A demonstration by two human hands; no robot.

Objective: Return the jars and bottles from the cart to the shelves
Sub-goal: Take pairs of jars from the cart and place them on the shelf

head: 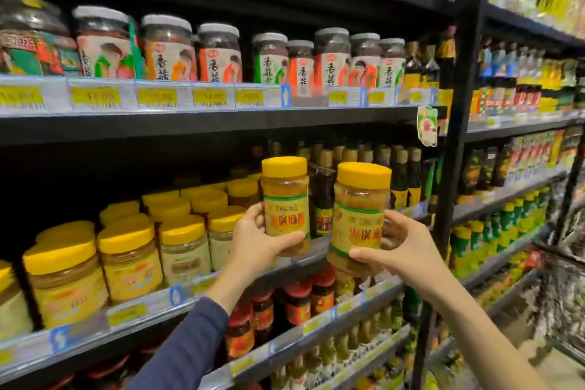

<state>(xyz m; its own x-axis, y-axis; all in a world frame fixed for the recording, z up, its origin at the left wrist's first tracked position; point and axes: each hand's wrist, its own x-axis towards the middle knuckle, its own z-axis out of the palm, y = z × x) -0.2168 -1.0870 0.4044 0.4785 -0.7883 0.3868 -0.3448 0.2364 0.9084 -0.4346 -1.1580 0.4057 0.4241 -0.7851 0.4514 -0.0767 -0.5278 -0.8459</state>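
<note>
In front of the middle shelf [133,315], left hand [253,237] grips one jar [285,206] and right hand [391,250] grips a second jar [361,215], both upright, not yet on the shelf. Suggest one at a time: lift the base over the shelf's front lip, then slide back beside the matching stock jars [126,256]. Open room looks to be between those and the dark bottles [400,177] to the right; headroom looks ample.

The left jar [286,209] and right jar [361,222] in the middle are clear shiny plastic with smooth yellow lids [284,167]. The shelf edge [221,123] is dull black metal. The sleeve [190,348] is soft cloth.
</note>
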